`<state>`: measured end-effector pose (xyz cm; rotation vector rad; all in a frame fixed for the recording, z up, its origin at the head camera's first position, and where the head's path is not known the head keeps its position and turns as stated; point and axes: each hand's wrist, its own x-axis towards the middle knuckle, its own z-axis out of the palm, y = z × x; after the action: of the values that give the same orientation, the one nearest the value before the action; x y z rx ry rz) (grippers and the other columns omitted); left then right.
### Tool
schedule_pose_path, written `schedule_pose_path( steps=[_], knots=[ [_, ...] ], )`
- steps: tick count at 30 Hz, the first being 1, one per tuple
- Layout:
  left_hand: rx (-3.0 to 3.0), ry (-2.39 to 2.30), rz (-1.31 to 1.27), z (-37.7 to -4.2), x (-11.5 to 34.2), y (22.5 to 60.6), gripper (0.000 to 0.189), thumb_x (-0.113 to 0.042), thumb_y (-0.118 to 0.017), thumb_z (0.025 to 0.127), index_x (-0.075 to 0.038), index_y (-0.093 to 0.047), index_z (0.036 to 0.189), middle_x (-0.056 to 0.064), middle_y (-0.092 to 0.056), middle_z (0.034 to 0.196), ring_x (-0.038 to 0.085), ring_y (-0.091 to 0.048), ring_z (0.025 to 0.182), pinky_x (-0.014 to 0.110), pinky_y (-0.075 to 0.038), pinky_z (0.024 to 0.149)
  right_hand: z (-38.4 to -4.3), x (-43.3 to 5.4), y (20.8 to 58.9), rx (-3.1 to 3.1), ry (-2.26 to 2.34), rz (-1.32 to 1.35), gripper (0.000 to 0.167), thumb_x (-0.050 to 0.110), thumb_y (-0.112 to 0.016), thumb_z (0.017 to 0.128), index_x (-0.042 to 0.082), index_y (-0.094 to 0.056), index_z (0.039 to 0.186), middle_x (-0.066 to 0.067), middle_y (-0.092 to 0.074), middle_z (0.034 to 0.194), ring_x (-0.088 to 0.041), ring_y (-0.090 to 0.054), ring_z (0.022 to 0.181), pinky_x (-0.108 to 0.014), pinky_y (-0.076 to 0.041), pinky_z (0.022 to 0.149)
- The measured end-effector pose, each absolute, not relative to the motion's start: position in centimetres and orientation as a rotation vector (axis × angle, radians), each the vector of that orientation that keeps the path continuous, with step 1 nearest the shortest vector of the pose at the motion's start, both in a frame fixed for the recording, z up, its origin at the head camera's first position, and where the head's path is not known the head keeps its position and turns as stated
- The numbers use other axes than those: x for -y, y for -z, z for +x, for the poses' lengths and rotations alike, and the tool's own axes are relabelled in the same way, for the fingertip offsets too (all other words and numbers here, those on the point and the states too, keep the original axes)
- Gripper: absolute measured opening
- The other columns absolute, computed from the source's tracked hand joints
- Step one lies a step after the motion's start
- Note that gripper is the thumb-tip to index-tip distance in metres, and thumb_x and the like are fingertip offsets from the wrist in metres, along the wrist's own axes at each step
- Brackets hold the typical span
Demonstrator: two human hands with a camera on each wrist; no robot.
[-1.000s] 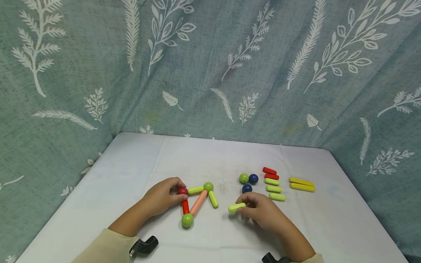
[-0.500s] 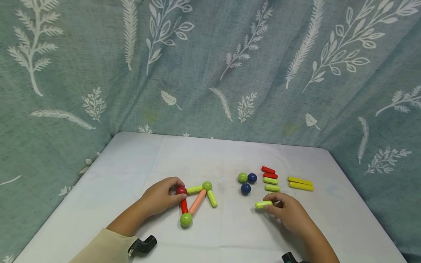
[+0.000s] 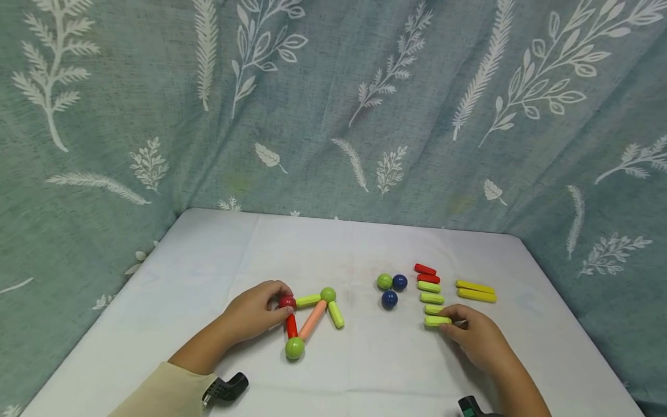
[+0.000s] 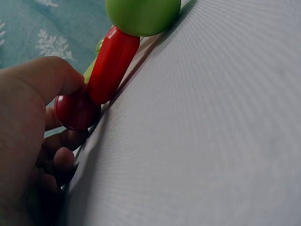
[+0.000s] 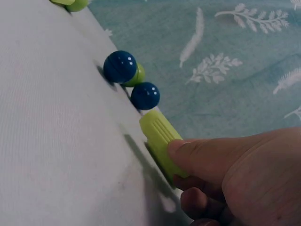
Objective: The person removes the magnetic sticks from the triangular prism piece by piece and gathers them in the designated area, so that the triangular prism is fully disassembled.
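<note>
My left hand (image 3: pixel 259 310) grips a red ball (image 4: pixel 77 112) between thumb and fingers. A short red stick (image 4: pixel 113 66) joins that ball to a green ball (image 3: pixel 294 348) nearer the front. An orange stick (image 3: pixel 313 319) runs from there to another green ball (image 3: pixel 328 295), and a lime stick (image 3: pixel 308 300) closes the triangle back at the red ball. One more lime stick (image 3: pixel 336 315) sticks out from the far green ball. On the right, my right hand (image 3: pixel 476 336) pinches a short lime stick (image 3: pixel 435 321) at its right end, just in front of a row of sticks.
Behind the right hand lie several lime sticks (image 3: pixel 429 286) and two red sticks (image 3: pixel 425 269). Two long yellow sticks (image 3: pixel 476 295) rest farther right. Two blue balls (image 3: pixel 389 299) and a green ball (image 3: pixel 384 281) sit left of the row. A patterned curtain (image 3: pixel 312 116) hangs behind the table.
My right hand has carried the lime stick rightward, from near the middle of the table to the front of the stick row. The left hand has stayed on the red ball.
</note>
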<state>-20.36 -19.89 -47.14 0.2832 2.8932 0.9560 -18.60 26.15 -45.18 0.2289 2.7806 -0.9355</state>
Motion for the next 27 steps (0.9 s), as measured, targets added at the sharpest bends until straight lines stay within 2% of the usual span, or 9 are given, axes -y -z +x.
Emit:
schedule_pose_path(
  steps=[5, 10, 18, 27],
  knots=[
    [-2.893, -0.954, 0.28, -20.42, 19.84, 47.27, 0.021, -0.036, -0.078, 0.092, -0.031, -0.067, 0.109, -0.011, -0.06, 0.091, 0.012, -0.053, 0.077, 0.031, -0.043, 0.066, -18.52, -26.66, 45.5, -2.805, 0.907, 0.211, 0.028, 0.025, -0.079, 0.095, 0.019, -0.072, 0.121, -0.003, -0.071, 0.12, -0.021, -0.064, 0.101, -0.042, -0.055, 0.084],
    [-2.894, -0.948, 0.278, -20.51, 19.89, 47.4, 0.02, -0.036, -0.078, 0.092, -0.032, -0.067, 0.109, -0.01, -0.06, 0.09, 0.012, -0.053, 0.076, 0.032, -0.043, 0.066, -18.62, -26.53, 45.7, -2.813, 0.899, 0.248, 0.026, 0.021, -0.077, 0.096, 0.018, -0.07, 0.121, -0.005, -0.07, 0.121, -0.021, -0.064, 0.1, -0.042, -0.056, 0.085],
    [-2.886, -0.956, 0.272, -20.49, 19.8, 47.38, 0.02, -0.035, -0.078, 0.092, -0.032, -0.067, 0.108, -0.01, -0.06, 0.09, 0.013, -0.053, 0.077, 0.032, -0.043, 0.065, -18.78, -26.38, 45.98, -2.839, 0.91, 0.262, 0.027, 0.02, -0.077, 0.096, 0.017, -0.069, 0.122, -0.008, -0.069, 0.124, -0.022, -0.063, 0.1, -0.042, -0.056, 0.083],
    [-2.885, -0.955, 0.274, -20.53, 19.79, 47.31, 0.021, -0.036, -0.078, 0.092, -0.031, -0.067, 0.109, -0.011, -0.061, 0.092, 0.013, -0.053, 0.078, 0.032, -0.043, 0.067, -19.05, -26.13, 46.08, -2.85, 0.926, 0.26, 0.029, 0.017, -0.076, 0.095, 0.015, -0.068, 0.123, -0.008, -0.066, 0.12, -0.023, -0.057, 0.093, -0.036, -0.048, 0.075]
  ],
)
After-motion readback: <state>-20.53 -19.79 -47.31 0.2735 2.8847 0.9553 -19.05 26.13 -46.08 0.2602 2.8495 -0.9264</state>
